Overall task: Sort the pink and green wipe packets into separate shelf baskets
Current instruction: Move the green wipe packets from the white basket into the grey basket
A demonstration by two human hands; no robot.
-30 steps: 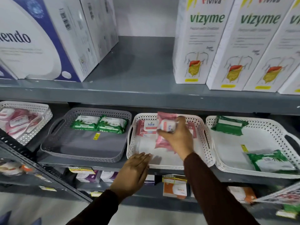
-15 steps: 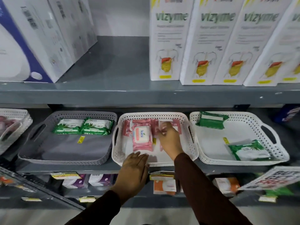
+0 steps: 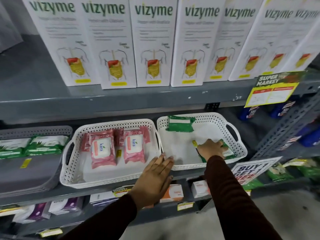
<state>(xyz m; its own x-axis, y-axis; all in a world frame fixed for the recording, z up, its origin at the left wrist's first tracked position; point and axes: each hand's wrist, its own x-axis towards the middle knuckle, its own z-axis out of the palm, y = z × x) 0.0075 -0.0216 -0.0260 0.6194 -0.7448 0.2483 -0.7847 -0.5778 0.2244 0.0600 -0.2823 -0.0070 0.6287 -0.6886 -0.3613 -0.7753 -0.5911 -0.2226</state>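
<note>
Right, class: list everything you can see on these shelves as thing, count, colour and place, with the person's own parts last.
Vizyme boxes: at least seven, white, top shelf.
Middle basket: one, white, middle shelf.
Pink packets: two on top, more beneath, middle basket.
Right basket: one, white.
Green packets: two, right basket, one at the back, one under the right hand.
Grey basket: one, left, with two green packets.
Promo signs: two, right.
Left hand: flat at the baskets' front rims.
Right hand: on a green packet.
</note>
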